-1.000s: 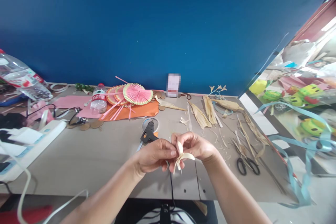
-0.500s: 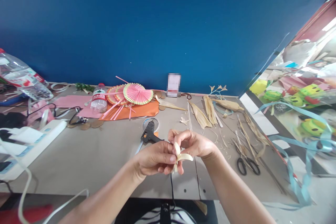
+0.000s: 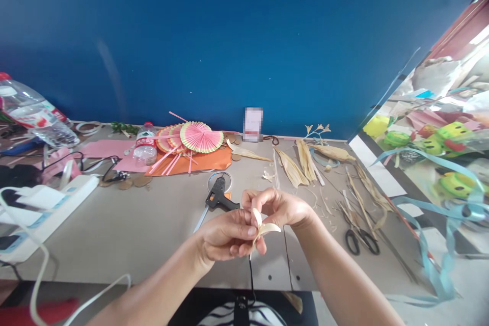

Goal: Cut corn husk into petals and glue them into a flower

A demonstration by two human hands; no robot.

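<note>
A small pale cream flower [image 3: 269, 228] with long curved petals, apparently of dried husk, is between my two hands above the table. My left hand [image 3: 229, 234] is closed, its thumb and fingers pinching the flower's base. From the other side my right hand [image 3: 280, 209] is closed with bent fingers on the petals; its fingertips are partly hidden. Just beyond my left hand lies a black glue gun [image 3: 218, 194]. Dried corn husks [image 3: 291, 167] and black-handled scissors [image 3: 361, 240] lie to the right of my hands.
Pink paper fans [image 3: 201, 137] rest on orange material [image 3: 210, 161] at the back, beside a small plastic bottle [image 3: 145, 143]. A white power strip [image 3: 49, 219] with cables occupies the left. Light blue ribbon [image 3: 445, 254] hangs at the right edge. A blue wall [image 3: 237, 46] stands behind the table.
The flower has tilted slightly in my fingers, and its lower petal now shows less. Both hands stay in nearly the same place.
</note>
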